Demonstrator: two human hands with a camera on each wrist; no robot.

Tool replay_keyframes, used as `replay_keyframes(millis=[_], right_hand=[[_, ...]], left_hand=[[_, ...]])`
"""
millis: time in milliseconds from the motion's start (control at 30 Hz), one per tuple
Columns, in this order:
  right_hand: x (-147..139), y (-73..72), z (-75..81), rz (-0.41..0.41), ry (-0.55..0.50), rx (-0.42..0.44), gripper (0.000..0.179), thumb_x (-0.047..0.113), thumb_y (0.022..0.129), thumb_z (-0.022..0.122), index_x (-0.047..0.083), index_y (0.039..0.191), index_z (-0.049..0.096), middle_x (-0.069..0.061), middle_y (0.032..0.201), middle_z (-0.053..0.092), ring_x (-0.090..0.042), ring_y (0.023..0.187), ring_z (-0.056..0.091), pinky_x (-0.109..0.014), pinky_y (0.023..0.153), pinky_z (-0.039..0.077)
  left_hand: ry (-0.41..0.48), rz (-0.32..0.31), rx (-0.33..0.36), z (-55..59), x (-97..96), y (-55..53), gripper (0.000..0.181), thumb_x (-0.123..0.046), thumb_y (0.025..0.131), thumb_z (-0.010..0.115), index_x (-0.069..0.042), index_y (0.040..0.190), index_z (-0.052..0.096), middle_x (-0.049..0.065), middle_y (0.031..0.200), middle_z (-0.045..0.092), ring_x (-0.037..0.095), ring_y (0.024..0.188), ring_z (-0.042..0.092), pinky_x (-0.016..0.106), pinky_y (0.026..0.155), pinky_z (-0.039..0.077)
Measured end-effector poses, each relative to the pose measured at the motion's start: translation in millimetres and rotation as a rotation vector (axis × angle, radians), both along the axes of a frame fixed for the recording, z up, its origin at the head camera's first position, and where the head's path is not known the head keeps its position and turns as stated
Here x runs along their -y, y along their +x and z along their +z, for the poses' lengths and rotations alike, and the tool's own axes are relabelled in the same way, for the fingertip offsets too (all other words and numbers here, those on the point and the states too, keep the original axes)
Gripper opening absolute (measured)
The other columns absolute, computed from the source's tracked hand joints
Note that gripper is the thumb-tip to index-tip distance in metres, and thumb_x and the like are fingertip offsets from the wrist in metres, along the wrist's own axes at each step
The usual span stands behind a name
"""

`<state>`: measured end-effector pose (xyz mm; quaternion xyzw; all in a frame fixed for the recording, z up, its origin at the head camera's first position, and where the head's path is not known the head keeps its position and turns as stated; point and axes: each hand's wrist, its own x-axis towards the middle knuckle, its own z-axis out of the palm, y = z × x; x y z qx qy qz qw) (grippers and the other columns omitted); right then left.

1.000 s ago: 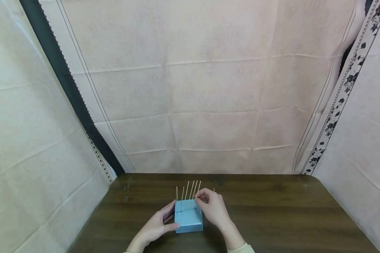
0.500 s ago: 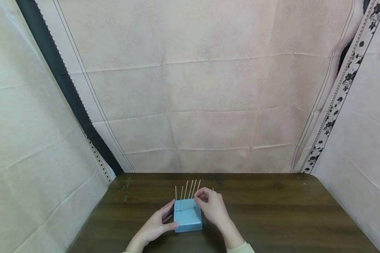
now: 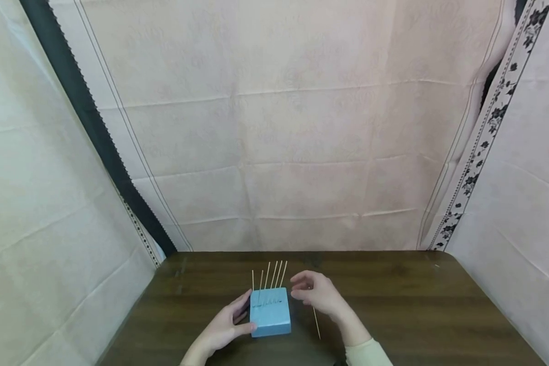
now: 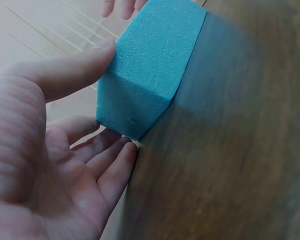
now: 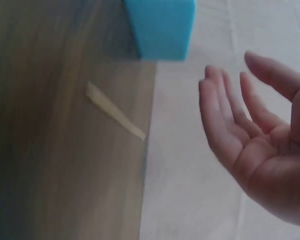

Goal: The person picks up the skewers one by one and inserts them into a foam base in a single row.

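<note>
A light blue foam block (image 3: 271, 319) lies on the table with several thin wooden sticks (image 3: 274, 275) standing along its far side. My left hand (image 3: 226, 326) grips the block's left side; in the left wrist view the thumb (image 4: 82, 70) presses one face while the fingers curl against the other. Just right of the block, my right hand (image 3: 321, 296) hovers with loosely bent fingers, holding nothing and apart from the sticks. Beneath it a loose stick (image 3: 317, 324) lies on the table, partly covered by the hand in the head view.
The dark wooden table (image 3: 416, 305) extends to both sides of the hands. Pale cloth (image 3: 302, 127) hangs behind its far edge, with more cloth at the left and right sides.
My right hand has let go of the rightmost stick in the block and moved right, exposing more of the loose stick on the table. The left hand keeps its grip.
</note>
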<state>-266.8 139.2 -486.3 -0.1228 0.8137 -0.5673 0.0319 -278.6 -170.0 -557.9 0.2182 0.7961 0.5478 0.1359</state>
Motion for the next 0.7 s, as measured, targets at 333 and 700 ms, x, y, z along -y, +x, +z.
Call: replay_keyframes(millis=[333, 700], right_hand=[[-40, -20.3, -12.8, 0.059, 0.030, 0.117, 0.041, 0.003, 0.096, 0.076, -0.005, 0.135, 0.064, -0.023, 0.120, 0.070, -0.027, 0.101, 0.071, -0.053, 0.089, 0.065], [-60, -27.4, -17.2, 0.046, 0.037, 0.184, 0.044, -0.004, 0.093, 0.075, -0.008, 0.135, 0.063, -0.022, 0.118, 0.071, -0.028, 0.098, 0.072, -0.052, 0.088, 0.065]], left_hand=[[-0.015, 0.010, -0.015, -0.1, -0.6, -1.7, 0.095, -0.028, 0.095, 0.084, -0.005, 0.169, 0.028, 0.028, 0.171, 0.027, 0.045, 0.155, 0.034, 0.056, 0.121, 0.039], [-0.038, 0.015, -0.026, -1.1, 0.6, -0.6, 0.095, -0.033, 0.095, 0.083, -0.006, 0.169, 0.029, 0.026, 0.172, 0.028, 0.044, 0.155, 0.034, 0.055, 0.121, 0.039]])
